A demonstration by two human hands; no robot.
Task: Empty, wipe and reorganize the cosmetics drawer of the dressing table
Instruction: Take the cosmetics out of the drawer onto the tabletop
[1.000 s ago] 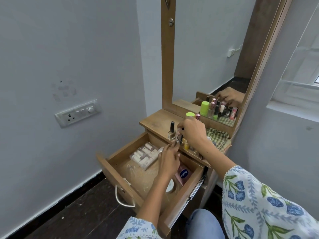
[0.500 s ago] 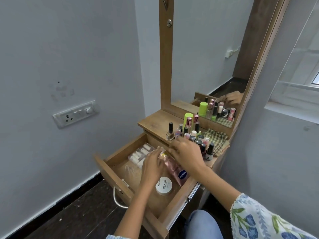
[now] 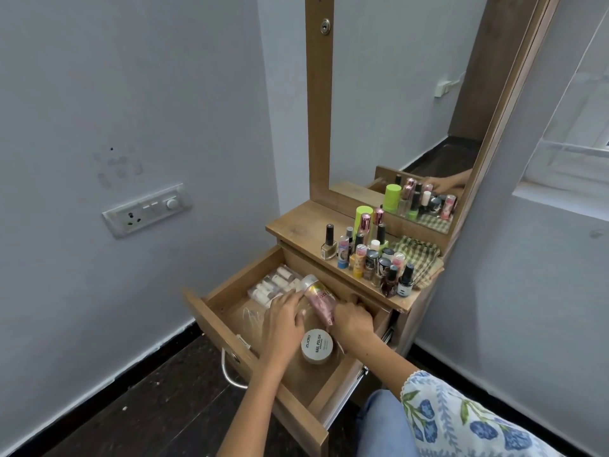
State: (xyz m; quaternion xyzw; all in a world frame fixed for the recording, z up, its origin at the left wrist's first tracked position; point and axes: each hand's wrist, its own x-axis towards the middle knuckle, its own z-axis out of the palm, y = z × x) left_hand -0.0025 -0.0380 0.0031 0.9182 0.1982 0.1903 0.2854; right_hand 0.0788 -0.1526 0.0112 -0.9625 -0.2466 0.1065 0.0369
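Observation:
The wooden drawer (image 3: pixel 211 311) of the dressing table stands pulled out. A pink tube with a silver cap (image 3: pixel 319 300) lies tilted across the drawer's middle. My left hand (image 3: pixel 283 319) reaches to its cap end and my right hand (image 3: pixel 354 321) closes on its lower end. Just in front of them a round white jar labelled nail polish (image 3: pixel 317 346) stands on the drawer floor. A clear pack of small pale tubes (image 3: pixel 270 285) lies in the back left corner. A clear plastic sheet lies under my left hand.
Several nail polish bottles and small cosmetics (image 3: pixel 369 262) stand crowded on the table top (image 3: pixel 296 225), with a green-capped bottle (image 3: pixel 362 216) behind and a checked cloth (image 3: pixel 418 255) to their right. The mirror (image 3: pixel 395 94) rises behind. A wall socket (image 3: pixel 146 209) is at left.
My right hand has come down from the bottles on the table top into the drawer. Both hands have closed on the pink tube and its cap end now stands higher.

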